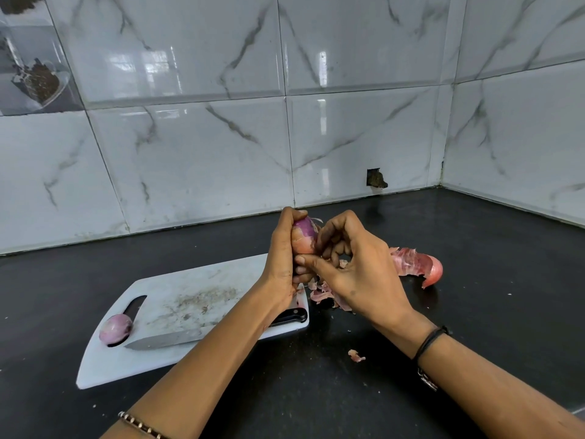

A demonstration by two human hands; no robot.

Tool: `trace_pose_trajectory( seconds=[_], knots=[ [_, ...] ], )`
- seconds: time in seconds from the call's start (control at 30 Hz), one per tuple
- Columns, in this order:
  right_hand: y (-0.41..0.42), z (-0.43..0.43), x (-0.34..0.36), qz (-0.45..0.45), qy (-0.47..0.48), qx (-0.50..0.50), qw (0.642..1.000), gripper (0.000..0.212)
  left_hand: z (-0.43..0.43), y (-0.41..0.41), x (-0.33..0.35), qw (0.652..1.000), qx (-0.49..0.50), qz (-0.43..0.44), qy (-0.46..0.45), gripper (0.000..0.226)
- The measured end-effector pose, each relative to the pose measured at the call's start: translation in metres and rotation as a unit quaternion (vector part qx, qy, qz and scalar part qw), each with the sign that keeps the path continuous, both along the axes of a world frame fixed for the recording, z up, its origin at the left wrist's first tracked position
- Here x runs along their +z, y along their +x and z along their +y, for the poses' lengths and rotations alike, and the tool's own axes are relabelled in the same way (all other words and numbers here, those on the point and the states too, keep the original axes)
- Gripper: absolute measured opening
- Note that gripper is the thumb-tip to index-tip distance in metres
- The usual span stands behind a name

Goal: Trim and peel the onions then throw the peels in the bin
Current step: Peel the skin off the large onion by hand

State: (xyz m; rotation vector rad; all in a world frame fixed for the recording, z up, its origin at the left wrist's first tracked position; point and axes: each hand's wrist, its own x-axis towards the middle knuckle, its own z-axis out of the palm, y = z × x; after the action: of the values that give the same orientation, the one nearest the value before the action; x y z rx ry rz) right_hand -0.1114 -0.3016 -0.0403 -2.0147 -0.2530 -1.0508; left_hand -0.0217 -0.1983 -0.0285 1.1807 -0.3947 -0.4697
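Onion btwn hands, L hand gripping it, R hand pinching its side

- Black speckled counter, meeting the walls in a corner.
- Glossy marble-pattern wall tiles.
- Small dark hole in one tile, just above the counter.

Held onion: purple on top, pale orange-pink lower down.
Onion on the board: light purple with thin pale stripes.
Peels: pink.
Cutting board: white with brown smudges.
Knife: shiny grey blade, black handle.
Counter: black with tiny pale specks.
Wall tiles: white with grey wavy lines.
Left wrist band: gold and dark bits.
Right wrist band: black.
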Motion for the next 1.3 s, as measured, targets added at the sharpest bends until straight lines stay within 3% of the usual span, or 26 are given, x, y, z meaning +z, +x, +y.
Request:
trace_pose_trajectory(
  seconds=[0.17,0.63,0.8,1.03,1.17,1.3],
  knots=[
    [-0.001,-0.002,0.004,0.013,0.020,-0.012,1.000,0.056,0.003,-0.001,0.001,0.999,0.015,0.016,-0.031,0.043],
    [0.003,-0.005,0.000,-0.013,0.015,-0.006,1.000,0.008,0.004,0.002,0.002,0.996,0.063,-0.048,-0.027,0.029],
    [0.003,-0.004,0.000,-0.006,-0.023,0.009,1.000,0.005,0.002,0.003,0.000,0.990,0.126,-0.055,0.038,0.037],
    [0.002,-0.003,-0.001,0.015,-0.088,0.029,0.996,0.009,0.005,0.007,0.004,0.992,0.127,-0.008,-0.002,0.047],
    [0.002,-0.006,0.002,-0.020,-0.066,-0.010,0.998,0.003,0.003,0.005,0.003,0.993,0.113,0.002,-0.017,0.050],
    [-0.001,-0.004,0.002,-0.001,0.006,0.019,1.000,0.007,0.001,0.002,0.001,0.995,0.095,0.011,-0.008,0.061]
  ],
)
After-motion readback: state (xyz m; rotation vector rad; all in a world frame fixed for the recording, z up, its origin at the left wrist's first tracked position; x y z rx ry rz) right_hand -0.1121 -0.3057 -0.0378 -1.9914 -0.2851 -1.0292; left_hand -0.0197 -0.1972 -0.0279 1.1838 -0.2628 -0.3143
